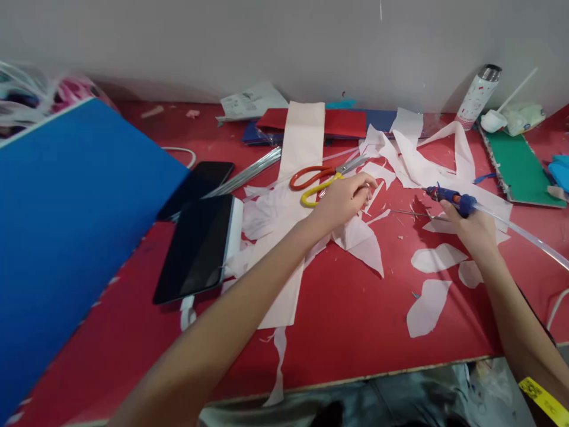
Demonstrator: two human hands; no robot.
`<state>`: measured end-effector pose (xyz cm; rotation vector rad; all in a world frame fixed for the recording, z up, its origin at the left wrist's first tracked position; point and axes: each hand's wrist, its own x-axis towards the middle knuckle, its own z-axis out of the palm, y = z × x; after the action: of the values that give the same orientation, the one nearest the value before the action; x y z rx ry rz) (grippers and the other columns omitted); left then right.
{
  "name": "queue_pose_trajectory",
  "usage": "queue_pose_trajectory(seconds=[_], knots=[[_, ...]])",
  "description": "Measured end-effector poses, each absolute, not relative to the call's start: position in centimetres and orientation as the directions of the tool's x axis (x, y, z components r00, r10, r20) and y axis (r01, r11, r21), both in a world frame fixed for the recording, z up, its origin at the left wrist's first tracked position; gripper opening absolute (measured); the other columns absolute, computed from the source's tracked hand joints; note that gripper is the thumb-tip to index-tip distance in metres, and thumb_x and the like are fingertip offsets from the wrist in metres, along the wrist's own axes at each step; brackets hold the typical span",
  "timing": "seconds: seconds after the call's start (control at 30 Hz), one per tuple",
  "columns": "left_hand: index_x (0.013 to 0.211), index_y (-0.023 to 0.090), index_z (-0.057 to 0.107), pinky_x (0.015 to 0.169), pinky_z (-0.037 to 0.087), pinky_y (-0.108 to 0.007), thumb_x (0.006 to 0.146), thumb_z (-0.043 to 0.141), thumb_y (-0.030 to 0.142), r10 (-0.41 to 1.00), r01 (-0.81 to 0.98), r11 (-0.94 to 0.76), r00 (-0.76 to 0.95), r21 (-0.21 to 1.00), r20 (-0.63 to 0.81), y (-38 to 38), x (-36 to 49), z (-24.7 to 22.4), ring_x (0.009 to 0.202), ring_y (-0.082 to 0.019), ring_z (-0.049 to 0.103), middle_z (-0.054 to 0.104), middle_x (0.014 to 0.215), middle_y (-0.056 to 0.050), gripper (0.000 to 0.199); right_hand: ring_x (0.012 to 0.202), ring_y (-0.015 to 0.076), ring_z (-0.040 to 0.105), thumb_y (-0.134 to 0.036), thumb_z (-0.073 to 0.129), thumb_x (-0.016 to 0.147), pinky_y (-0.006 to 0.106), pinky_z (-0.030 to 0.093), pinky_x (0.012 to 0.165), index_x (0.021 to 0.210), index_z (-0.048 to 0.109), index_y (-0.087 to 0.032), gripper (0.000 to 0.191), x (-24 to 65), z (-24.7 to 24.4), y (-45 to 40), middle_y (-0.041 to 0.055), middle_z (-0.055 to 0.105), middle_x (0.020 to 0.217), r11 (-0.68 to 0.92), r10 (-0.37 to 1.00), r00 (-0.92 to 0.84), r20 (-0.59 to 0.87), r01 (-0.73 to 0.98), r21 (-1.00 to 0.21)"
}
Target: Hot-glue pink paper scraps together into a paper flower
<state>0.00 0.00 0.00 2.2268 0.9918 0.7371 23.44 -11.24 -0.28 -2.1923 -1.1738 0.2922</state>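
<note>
My right hand [475, 228] is wrapped round a dark blue hot glue gun [466, 205], its nozzle pointing left. A long clear glue stick [524, 233] runs out of its back end. My left hand [343, 200] is closed above the paper scraps, fingertips curled together; what they pinch is too small to make out. Directly below it spreads a pale pink petal-shaped piece [362, 244]. Scissors [313, 181] with one red and one yellow handle lie just beyond that hand. Several cut petals [429, 308] rest on the red table near my right forearm. A thin wire [420, 214] lies left of the glue gun.
A blue board [80, 237] covers the left side, beside a black tablet [195, 249] and silvery wires [249, 173]. Pale paper strips [304, 136] cross the red table [355, 332]. A white bottle [478, 98] and green board [520, 166] stand at right.
</note>
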Motion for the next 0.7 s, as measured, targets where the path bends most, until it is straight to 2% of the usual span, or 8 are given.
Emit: queue_pose_trajectory(seconds=[0.1,0.33,0.5,0.6,0.7], knots=[[0.103,0.017,0.054,0.059,0.042,-0.023,0.081,0.039,0.011,0.792,0.460,-0.551,0.550,0.696,0.264,-0.4,-0.3,0.2,0.060,-0.011,0.055,0.056,0.064,0.003,0.027,0.082,0.0266,0.062,-0.061,0.054,0.072,0.032,0.044,0.069,0.095,0.069,-0.017,0.052,23.4,-0.2,-11.2,0.0109,0.069,0.090,-0.412,0.814,0.575,0.087,0.675,-0.612],[0.125,0.017,0.039,0.070,0.044,-0.025,0.083,0.044,0.014,0.787,0.490,-0.596,0.514,0.636,0.341,-1.6,-2.3,0.6,0.070,-0.011,0.055,0.056,0.076,0.002,0.042,0.080,0.0262,0.062,-0.062,0.053,0.073,0.032,0.043,0.065,0.091,0.068,-0.018,0.049,23.4,-0.1,-11.2,0.0099,0.069,0.087,-0.399,0.827,0.556,0.086,0.688,-0.606],[0.116,0.015,0.049,0.072,0.045,-0.027,0.086,0.043,0.018,0.756,0.592,-0.653,0.546,0.473,0.360,-2.1,-4.2,0.1,0.077,-0.014,0.057,0.059,0.083,-0.001,0.031,0.084,0.0273,0.062,-0.058,0.052,0.075,0.034,0.044,0.069,0.084,0.068,-0.018,0.044,23.2,-0.1,-11.4,0.0097,0.069,0.085,-0.345,0.866,0.494,0.082,0.707,-0.617],[0.101,0.014,0.058,0.074,0.045,-0.028,0.090,0.041,0.022,0.711,0.612,-0.702,0.581,0.364,0.395,-2.5,-5.1,-0.3,0.084,-0.017,0.058,0.061,0.087,-0.005,0.022,0.074,0.0241,0.063,-0.056,0.054,0.075,0.032,0.045,0.066,0.080,0.067,-0.017,0.041,22.9,-0.1,-11.7,0.0079,0.069,0.078,-0.284,0.888,0.455,0.058,0.645,-0.710],[0.086,0.015,0.060,0.070,0.045,-0.026,0.092,0.041,0.024,0.638,0.581,-0.767,0.645,0.272,0.421,-3.4,-5.8,-0.5,0.082,-0.016,0.059,0.061,0.085,-0.005,0.023,0.068,0.0212,0.062,-0.054,0.054,0.076,0.031,0.046,0.064,0.082,0.067,-0.016,0.040,22.5,0.1,-12.0,0.0069,0.068,0.076,-0.200,0.925,0.376,0.058,0.608,-0.769]])
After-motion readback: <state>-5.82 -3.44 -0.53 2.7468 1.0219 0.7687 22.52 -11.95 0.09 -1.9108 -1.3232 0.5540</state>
